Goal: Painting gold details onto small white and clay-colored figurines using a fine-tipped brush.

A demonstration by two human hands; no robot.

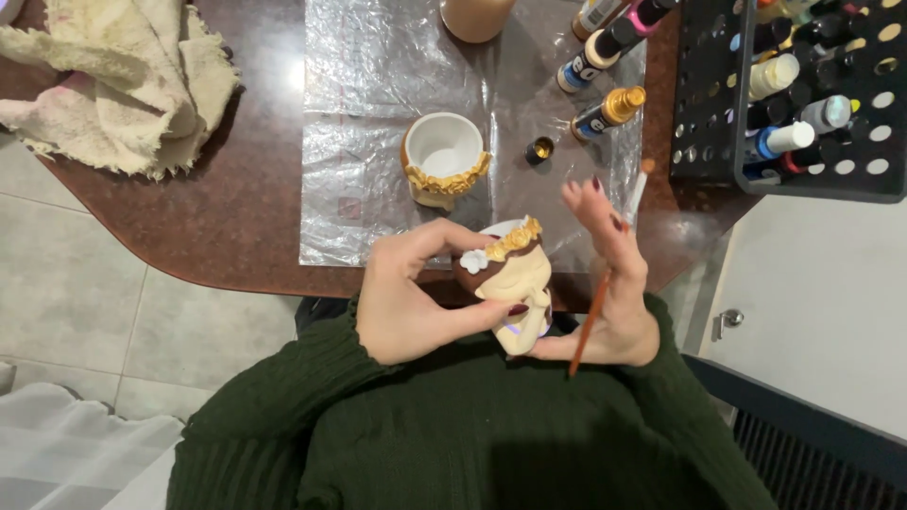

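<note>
The brown desk (236, 212) carries a clear plastic sheet (378, 85), with a cream cloth (123, 85) at its far left and a black rack (803, 94) of paint bottles on the right. On the sheet stands an empty white pot (442, 156) rimmed in gold, beside loose bottles (605, 113). Over the desk's near edge, the left hand (406, 302) has its fingers clamped on a figurine (515, 279); the right hand (614, 283) steadies it from beneath, pinching a brush (590, 321), upper fingers spread.

Left hand (408, 300) grips a figurine head (510, 276) with gold wreath, held above the lap. Right hand (612, 283) pinches a brush (595, 316) and touches the figurine's underside. On the counter (250, 203), a plastic sheet (378, 85) carries a white cup (443, 156) and paint bottles (605, 113).
</note>
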